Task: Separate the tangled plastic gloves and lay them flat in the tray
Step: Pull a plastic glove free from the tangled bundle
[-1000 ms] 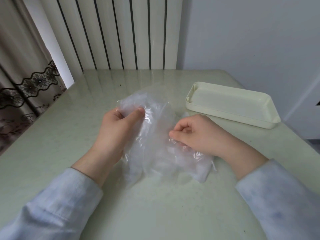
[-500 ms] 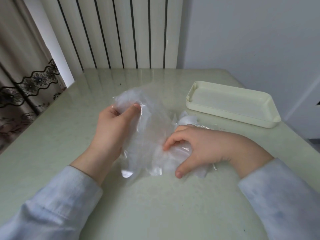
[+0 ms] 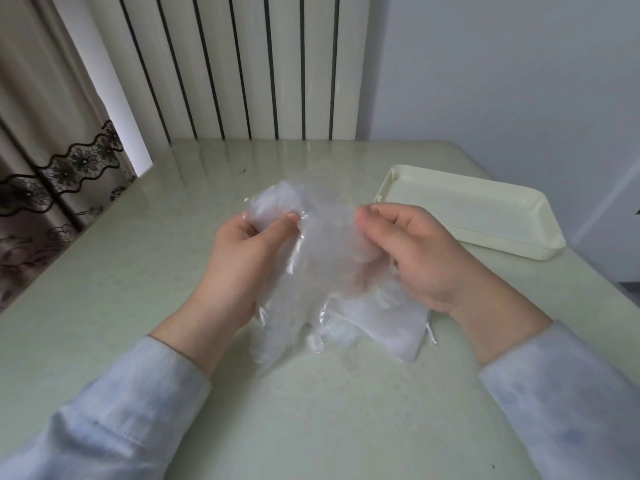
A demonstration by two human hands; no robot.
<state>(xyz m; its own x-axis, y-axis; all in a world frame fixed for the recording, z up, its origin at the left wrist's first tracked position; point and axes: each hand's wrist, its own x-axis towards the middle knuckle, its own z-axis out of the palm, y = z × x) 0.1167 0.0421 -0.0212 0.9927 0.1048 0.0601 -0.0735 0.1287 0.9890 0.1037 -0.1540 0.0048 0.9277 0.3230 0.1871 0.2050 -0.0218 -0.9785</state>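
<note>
The plastic gloves blur into one clear wad — separate gloves cannot be told; both sleeves run off the bottom edge.

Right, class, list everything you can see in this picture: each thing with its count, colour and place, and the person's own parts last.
gloves: one tangled bunch, number unclear, clear plastic, mid-table between the hands
tray: one, cream, on the table, right of and beyond the hands
table: one, glossy pale green, under everything
radiator: one, white with dark gaps, behind the table
curtain: one, beige with a dark lace band, far left
wall: one, grey-white, right of the radiator
sleeves: two, pale blue, lower corners
left hand: one, pinches the bunch's left side
right hand: one, pinches its right side
</note>
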